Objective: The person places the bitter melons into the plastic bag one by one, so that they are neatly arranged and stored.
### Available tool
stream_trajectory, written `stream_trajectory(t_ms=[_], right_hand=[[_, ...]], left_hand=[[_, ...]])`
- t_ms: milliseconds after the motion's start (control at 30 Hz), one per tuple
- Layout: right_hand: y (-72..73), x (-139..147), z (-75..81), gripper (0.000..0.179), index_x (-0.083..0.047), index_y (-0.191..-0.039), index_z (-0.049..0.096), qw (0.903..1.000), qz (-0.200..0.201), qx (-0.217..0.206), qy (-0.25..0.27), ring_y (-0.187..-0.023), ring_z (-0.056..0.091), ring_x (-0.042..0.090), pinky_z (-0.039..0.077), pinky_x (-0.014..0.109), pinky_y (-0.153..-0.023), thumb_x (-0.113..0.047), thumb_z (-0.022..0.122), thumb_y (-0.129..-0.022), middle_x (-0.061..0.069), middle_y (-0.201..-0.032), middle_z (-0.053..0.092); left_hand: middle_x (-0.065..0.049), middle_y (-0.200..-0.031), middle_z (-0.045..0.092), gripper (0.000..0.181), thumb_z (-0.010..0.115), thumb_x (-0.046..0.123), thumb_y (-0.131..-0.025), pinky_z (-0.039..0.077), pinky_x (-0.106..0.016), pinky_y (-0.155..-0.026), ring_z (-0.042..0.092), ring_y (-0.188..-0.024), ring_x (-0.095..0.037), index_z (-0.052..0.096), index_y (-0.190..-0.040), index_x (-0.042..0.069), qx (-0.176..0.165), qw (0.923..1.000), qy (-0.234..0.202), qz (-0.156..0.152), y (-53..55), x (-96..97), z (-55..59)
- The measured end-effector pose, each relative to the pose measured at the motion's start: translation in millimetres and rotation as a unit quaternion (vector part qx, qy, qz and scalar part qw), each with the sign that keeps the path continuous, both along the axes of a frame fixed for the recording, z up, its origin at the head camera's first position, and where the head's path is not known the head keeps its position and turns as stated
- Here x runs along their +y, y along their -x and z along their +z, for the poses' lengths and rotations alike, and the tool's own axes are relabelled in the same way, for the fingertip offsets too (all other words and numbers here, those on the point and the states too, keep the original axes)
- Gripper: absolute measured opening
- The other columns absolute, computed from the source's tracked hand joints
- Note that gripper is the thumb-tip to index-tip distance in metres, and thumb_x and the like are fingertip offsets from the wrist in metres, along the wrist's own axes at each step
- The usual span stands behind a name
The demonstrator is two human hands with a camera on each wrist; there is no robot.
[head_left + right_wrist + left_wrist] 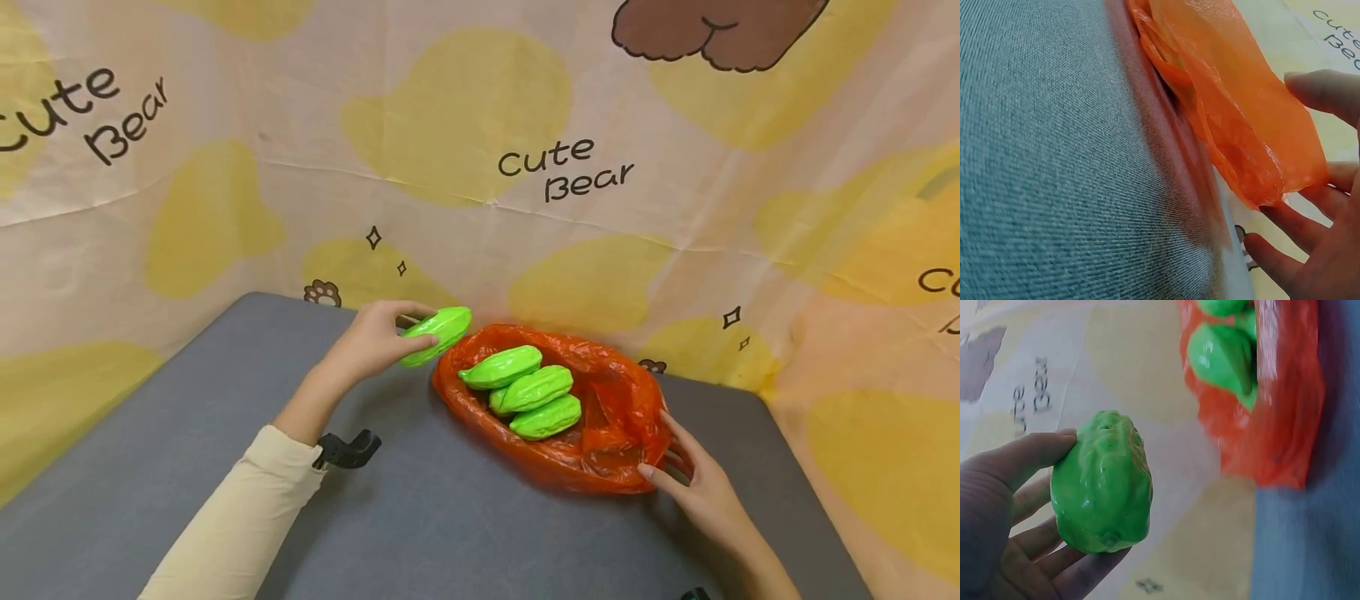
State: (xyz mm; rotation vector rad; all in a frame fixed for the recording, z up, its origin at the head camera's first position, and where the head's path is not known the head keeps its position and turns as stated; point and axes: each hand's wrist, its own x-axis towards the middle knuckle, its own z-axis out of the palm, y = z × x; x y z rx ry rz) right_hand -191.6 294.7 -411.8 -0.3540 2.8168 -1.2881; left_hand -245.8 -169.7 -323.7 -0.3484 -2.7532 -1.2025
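My left hand grips a bright green bitter melon between thumb and fingers, just left of the red plastic bag's rim. In the left wrist view, the held bitter melon shows its glossy, bumpy skin and blunt end. The red plastic bag lies with its mouth spread wide. Several green bitter melons are heaped inside its left half. My right hand rests at the bag's right end, thumb by the near rim. In the right wrist view, its fingers are spread beside the orange-looking plastic.
A grey table top carries the bag. Behind it and at both sides hangs a cream and yellow printed cloth, close to the bag's far rim. A black strap piece juts from the left wrist.
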Motion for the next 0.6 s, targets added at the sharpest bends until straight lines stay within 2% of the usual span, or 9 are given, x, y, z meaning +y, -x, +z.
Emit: stream_trajectory(t_ms=[267, 600], right_hand=[[-0.9, -0.7, 2.6, 0.082, -0.018, -0.162, 0.024, 0.9998, -0.003, 0.011, -0.015, -0.132, 0.054, 0.039, 0.042, 0.005, -0.092, -0.03, 0.07, -0.096, 0.017, -0.164, 0.031], [-2.0, -1.4, 4.5, 0.083, -0.018, -0.162, 0.026, 0.9988, -0.001, 0.033, -0.035, -0.13, 0.056, 0.039, 0.043, 0.007, -0.094, -0.029, 0.073, -0.094, 0.016, -0.164, 0.032]], left_hand=[[-0.008, -0.124, 0.073, 0.044, 0.078, 0.031, -0.089, 0.055, -0.046, -0.098, 0.068, -0.115, -0.027, 0.07, -0.128, 0.012, 0.011, 0.9988, 0.022, -0.043, 13.9, 43.0, 0.8], [-0.005, -0.127, 0.072, 0.043, 0.078, 0.031, -0.089, 0.054, -0.043, -0.102, 0.066, -0.12, -0.025, 0.071, -0.127, 0.012, 0.023, 0.9958, 0.047, -0.076, 27.4, 84.5, -2.1]])
